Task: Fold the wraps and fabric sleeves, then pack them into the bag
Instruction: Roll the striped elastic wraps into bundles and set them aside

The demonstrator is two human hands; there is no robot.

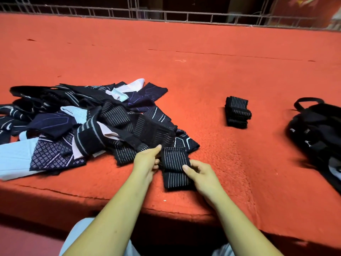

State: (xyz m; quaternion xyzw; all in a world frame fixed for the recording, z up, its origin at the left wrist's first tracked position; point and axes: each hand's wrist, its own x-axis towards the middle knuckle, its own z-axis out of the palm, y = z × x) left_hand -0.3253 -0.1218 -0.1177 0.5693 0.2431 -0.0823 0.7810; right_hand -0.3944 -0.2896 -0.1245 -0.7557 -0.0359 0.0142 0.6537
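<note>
Left hand (147, 160) and right hand (202, 175) both have fingers (186, 169) pinching the striped wrap (174, 159) near the worktop's (203, 71) front edge, right against the loose pile (83, 122) — ease off and I reckon the fold pops open or snags that pile.

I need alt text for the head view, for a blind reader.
The left hand and right hand hold a black striped wrap on an orange carpet. An unfolded pile lies left; a folded stack and black bag lie right.

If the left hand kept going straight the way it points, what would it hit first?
The striped wrap, which the left hand grips at its edge. Just beyond that, probably the near side of the fabric pile, though depth is hard to judge.
</note>
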